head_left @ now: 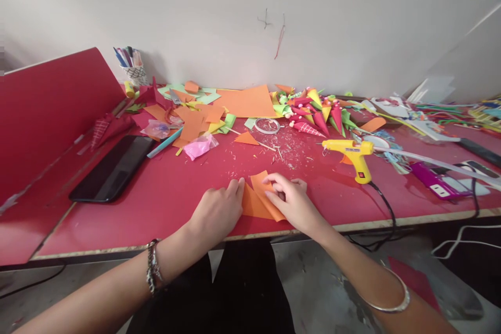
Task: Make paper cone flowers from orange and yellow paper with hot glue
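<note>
A piece of orange paper [256, 204] lies near the front edge of the red table, its right part curled over. Closed fingers of my left hand [221, 206] press the paper's left edge down against the tabletop. From the right, my right hand [291, 201] has its thumb and bent fingers on the curled flap. Its fingertips are partly hidden. Beyond the hands lie an orange paper triangle [246, 139], a roll of clear tape [267, 125] and a scatter of small scraps. A yellow glue gun [352, 155] rests to the right of my right hand.
At left lies a black phone [113, 169]. Behind it stand a pen cup [135, 74] and a pile of paper pieces [195, 120]. Several small paper cones [319, 112] are heaped at the back. A purple power socket [440, 180] and cords are at right.
</note>
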### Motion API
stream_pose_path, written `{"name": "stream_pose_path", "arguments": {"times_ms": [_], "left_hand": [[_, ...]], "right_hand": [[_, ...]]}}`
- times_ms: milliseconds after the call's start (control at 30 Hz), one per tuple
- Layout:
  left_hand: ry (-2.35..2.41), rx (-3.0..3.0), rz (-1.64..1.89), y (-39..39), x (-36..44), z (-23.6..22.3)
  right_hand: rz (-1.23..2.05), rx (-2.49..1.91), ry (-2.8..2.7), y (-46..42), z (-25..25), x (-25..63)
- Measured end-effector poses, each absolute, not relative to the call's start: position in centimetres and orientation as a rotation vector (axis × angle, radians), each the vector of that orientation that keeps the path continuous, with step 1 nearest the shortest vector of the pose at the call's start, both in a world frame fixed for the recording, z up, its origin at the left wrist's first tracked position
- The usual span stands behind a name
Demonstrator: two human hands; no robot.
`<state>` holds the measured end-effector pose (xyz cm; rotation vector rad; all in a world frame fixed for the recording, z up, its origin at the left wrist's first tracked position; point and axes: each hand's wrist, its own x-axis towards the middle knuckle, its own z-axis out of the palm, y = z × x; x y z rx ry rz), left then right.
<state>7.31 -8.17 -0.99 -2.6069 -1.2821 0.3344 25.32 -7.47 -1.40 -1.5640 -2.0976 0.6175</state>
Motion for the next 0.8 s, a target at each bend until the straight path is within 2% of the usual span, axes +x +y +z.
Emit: {"name": "stream_pose_path", "arguments": {"times_ms": [800], "left_hand": [[-1.277,-2.601,0.386,-8.3,7.4,-0.6]], "right_hand": [[0.210,-1.655,-2.129,-9.5,-2.3,29.0]]}}
